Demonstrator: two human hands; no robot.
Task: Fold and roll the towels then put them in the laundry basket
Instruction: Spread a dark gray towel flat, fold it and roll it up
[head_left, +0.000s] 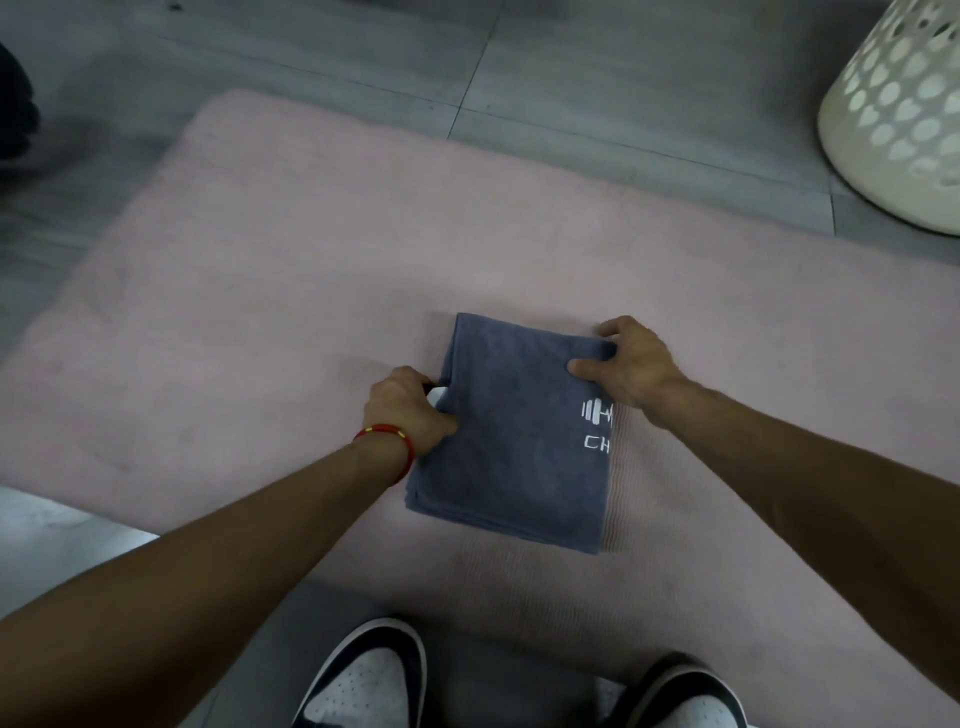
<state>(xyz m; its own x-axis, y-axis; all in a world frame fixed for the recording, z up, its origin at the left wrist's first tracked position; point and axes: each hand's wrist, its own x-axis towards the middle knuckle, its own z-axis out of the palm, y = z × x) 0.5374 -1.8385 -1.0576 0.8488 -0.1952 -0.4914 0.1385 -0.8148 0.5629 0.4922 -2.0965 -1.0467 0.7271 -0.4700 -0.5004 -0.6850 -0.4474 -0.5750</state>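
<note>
Pink rug (260, 291) on the floor carries our folded grey towel (514, 441), left hand (410, 410) pinching its left edge, right hand (631, 364) gripping its far-right corner; we should roll tight and even before reaching for the laundry basket (898, 109).

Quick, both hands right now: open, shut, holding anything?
Left hand: fingers curled, gripping the left edge of the folded grey towel.
Right hand: thumb on top, fingers curled over the towel's far right corner, pinching it.
</note>
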